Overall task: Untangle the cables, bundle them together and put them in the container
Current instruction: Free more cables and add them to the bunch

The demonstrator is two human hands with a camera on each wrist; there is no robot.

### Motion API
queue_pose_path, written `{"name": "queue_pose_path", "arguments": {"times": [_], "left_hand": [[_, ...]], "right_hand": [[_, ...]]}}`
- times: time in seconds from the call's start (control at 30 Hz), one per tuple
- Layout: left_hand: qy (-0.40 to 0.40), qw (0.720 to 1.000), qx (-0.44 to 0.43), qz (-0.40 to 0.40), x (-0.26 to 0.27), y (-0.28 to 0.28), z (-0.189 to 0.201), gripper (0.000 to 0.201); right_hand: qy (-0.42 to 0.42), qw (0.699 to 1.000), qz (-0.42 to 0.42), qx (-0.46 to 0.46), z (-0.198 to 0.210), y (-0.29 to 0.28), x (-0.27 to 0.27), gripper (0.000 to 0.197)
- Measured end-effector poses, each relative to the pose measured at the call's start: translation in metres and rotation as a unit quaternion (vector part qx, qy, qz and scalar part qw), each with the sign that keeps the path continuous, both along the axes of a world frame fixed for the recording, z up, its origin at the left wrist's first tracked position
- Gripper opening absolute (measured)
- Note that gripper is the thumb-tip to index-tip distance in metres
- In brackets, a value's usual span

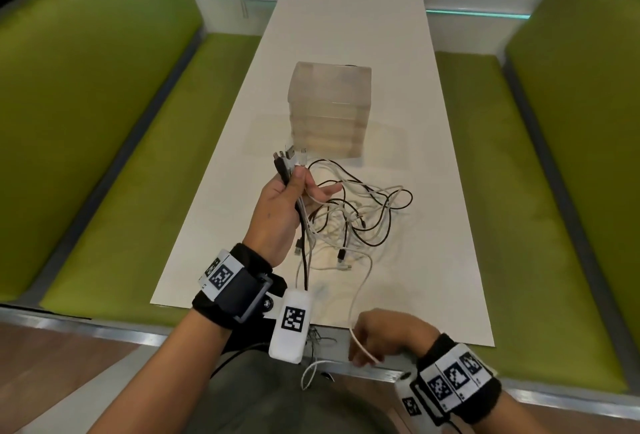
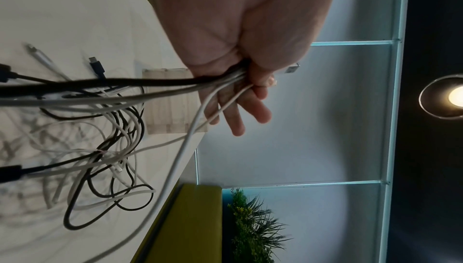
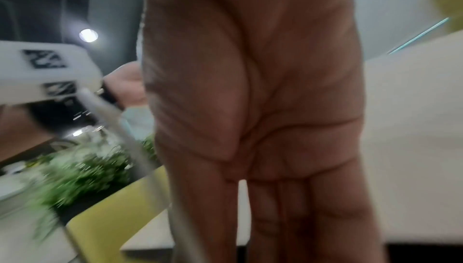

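Above surface (image 1: 398,35), left hand (image 1: 287,205) gripped cable ends (image 1: 289,159); right hand (image 1: 381,336) pinched white cable (image 1: 360,295). Should draw slowly, avoiding knots.

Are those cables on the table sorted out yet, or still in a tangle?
Still tangled. The cables lie in crossed black and white loops on the table; only their plug ends are gathered in the left hand.
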State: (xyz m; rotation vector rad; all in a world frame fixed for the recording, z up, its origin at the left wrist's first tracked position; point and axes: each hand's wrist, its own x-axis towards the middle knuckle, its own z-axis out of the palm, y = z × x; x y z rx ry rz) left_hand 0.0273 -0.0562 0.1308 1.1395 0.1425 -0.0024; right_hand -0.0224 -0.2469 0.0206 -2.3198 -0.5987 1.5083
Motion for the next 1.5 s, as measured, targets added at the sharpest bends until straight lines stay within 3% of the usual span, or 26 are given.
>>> {"name": "queue_pose_path", "arguments": {"times": [0.23,0.37,0.43,0.5,0.57,0.6,0.67,0.77,0.87,0.93,1.07,1.3,1.4,1.5], "left_hand": [[0.01,1.0,0.017,0.001,-0.002,0.002,0.0,0.03],[0.005,1.0,-0.01,0.005,-0.001,0.002,-0.001,0.031],[0.015,0.999,-0.029,0.001,-0.001,0.001,-0.001,0.032],[0.022,0.999,-0.038,-0.005,-0.001,-0.001,-0.001,0.032],[0.023,0.999,-0.041,-0.012,-0.001,-0.003,0.0,0.033],[0.023,0.999,-0.043,-0.016,0.0,-0.004,0.001,0.033],[0.019,0.999,-0.041,-0.023,0.002,-0.005,0.003,0.032],[0.013,0.999,-0.042,-0.03,0.005,-0.005,0.009,0.03],[0.003,0.998,-0.057,-0.025,0.007,-0.001,0.02,0.03],[-0.013,0.998,-0.06,-0.021,0.006,0.003,0.032,0.031],[-0.083,0.993,-0.086,-0.024,0.001,0.014,0.066,0.033],[-0.202,0.978,-0.04,0.026,-0.005,0.054,0.115,0.033],[-0.183,0.981,-0.019,0.066,-0.005,0.063,0.111,0.032],[-0.091,0.99,0.036,0.1,0.01,0.059,0.079,0.03]], "right_hand": [[-0.145,0.988,-0.053,-0.009,-0.002,-0.004,0.006,0.021],[-0.206,0.965,-0.159,0.022,0.012,-0.022,0.023,0.021],[-0.268,0.925,-0.257,0.083,0.022,-0.027,0.036,0.019],[-0.316,0.865,-0.338,0.195,0.037,-0.022,0.051,0.02],[-0.317,0.823,-0.355,0.311,0.057,-0.006,0.064,0.029],[-0.301,0.817,-0.346,0.349,0.065,0.004,0.069,0.033],[-0.265,0.834,-0.309,0.373,0.072,0.027,0.079,0.031],[-0.224,0.884,-0.226,0.343,0.061,0.05,0.092,0.013],[-0.249,0.914,-0.113,0.301,0.038,0.057,0.1,0.006],[-0.277,0.919,-0.123,0.252,0.022,0.057,0.107,0.008],[-0.328,0.921,-0.148,0.148,-0.01,0.043,0.13,0.012],[-0.341,0.886,-0.239,0.203,-0.006,0.032,0.164,0.024],[-0.331,0.88,-0.258,0.222,-0.001,0.026,0.172,0.022],[-0.313,0.861,-0.3,0.266,0.01,0.023,0.171,0.018]]}}
